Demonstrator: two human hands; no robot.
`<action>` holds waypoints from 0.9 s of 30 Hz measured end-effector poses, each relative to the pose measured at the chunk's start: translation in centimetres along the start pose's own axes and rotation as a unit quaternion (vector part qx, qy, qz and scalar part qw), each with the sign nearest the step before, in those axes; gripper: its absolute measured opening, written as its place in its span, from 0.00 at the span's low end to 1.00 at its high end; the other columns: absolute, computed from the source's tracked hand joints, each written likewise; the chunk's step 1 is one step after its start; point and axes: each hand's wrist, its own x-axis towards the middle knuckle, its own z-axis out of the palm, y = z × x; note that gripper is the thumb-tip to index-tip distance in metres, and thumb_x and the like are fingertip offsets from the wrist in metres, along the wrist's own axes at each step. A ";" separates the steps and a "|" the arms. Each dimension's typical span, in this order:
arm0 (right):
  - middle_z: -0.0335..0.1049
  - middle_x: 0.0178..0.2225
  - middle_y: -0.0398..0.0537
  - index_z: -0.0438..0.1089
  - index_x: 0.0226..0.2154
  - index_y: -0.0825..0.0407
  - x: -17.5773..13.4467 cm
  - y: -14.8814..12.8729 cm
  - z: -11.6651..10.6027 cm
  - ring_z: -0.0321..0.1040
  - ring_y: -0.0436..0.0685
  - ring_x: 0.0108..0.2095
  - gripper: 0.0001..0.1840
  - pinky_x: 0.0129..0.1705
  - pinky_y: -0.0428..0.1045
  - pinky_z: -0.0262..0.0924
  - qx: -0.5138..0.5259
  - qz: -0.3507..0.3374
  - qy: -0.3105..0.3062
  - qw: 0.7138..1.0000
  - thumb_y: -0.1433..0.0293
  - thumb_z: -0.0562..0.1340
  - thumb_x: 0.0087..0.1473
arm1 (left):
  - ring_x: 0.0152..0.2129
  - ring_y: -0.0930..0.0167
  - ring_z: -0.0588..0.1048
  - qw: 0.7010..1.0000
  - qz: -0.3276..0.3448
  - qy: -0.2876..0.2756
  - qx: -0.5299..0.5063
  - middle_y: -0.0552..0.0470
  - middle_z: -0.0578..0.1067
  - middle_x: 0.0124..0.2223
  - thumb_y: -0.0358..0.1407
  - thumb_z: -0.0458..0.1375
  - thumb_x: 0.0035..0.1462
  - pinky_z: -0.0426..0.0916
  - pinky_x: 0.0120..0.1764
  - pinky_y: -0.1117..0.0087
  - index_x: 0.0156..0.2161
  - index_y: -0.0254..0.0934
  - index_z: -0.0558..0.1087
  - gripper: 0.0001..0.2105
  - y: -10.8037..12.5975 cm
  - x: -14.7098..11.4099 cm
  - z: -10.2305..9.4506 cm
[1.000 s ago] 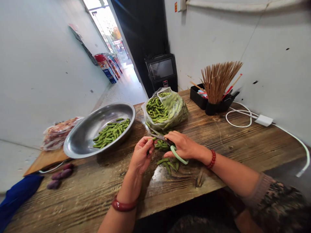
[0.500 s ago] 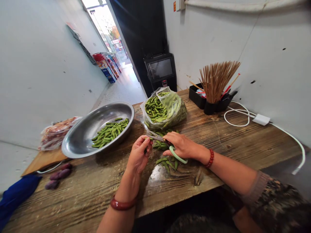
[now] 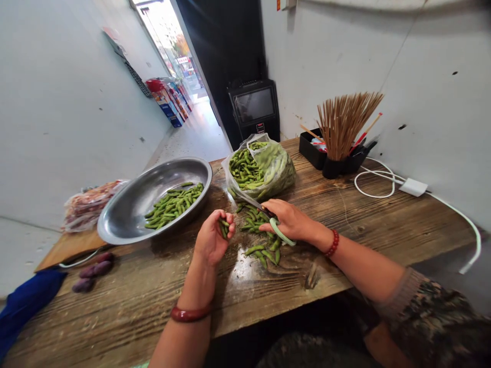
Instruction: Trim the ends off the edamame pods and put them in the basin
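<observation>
My left hand (image 3: 213, 236) is curled around a few green soybean pods (image 3: 223, 227), palm turned up above the table. In my right hand (image 3: 286, 220) is a pair of scissors (image 3: 274, 224) with pale green handles, the blades pointing left and away from me. Beneath and beside the scissors lies a loose pile of pods (image 3: 251, 219), with several more pods (image 3: 268, 254) nearer to me. Behind the pile stands a clear plastic bag (image 3: 282, 171) full of pods. Left of my hands, a wide steel basin (image 3: 128, 204) holds a heap of pods at its right side.
Purple-skinned vegetables (image 3: 94, 271) and a blue cloth (image 3: 30, 306) lie at the left. A bagged reddish food pack (image 3: 90, 207) sits behind the basin on a wooden board (image 3: 69, 250). At the back right are a black holder with sticks (image 3: 343, 133) and a white cable (image 3: 374, 186).
My left hand has drawn away from the scissor blades, leftward, and its fingers have folded over the pods. The right hand with the scissors has hardly moved.
</observation>
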 end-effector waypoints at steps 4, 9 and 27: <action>0.67 0.35 0.49 0.65 0.41 0.54 -0.1 -0.3 0.1 0.63 0.56 0.36 0.18 0.39 0.49 0.59 -0.007 0.007 -0.009 1.000 0.63 0.68 0.52 | 0.12 0.80 0.53 0.975 0.045 -0.006 0.218 0.63 0.58 0.18 0.40 0.62 0.50 0.47 0.17 0.77 0.28 0.37 0.67 0.10 -1.1 0.4 -0.3; 0.67 0.36 0.50 0.66 0.42 0.55 -0.1 -0.4 0.0 0.63 0.57 0.37 0.19 0.40 0.50 0.59 -0.016 0.004 -0.008 1.000 0.62 0.68 0.52 | 0.21 0.74 0.65 0.801 0.181 -0.034 0.569 0.56 0.69 0.22 0.28 0.59 0.48 0.58 0.27 0.73 0.31 0.36 0.77 0.04 -2.5 0.9 -0.8; 0.68 0.36 0.49 0.66 0.42 0.54 -0.2 -0.5 0.0 0.63 0.56 0.36 0.18 0.39 0.49 0.59 -0.001 0.009 -0.020 1.000 0.64 0.68 0.51 | 0.13 0.81 0.54 0.974 0.053 -0.034 0.217 0.61 0.64 0.20 0.39 0.65 0.49 0.46 0.17 0.78 0.34 0.35 0.70 0.11 -0.8 -0.4 0.0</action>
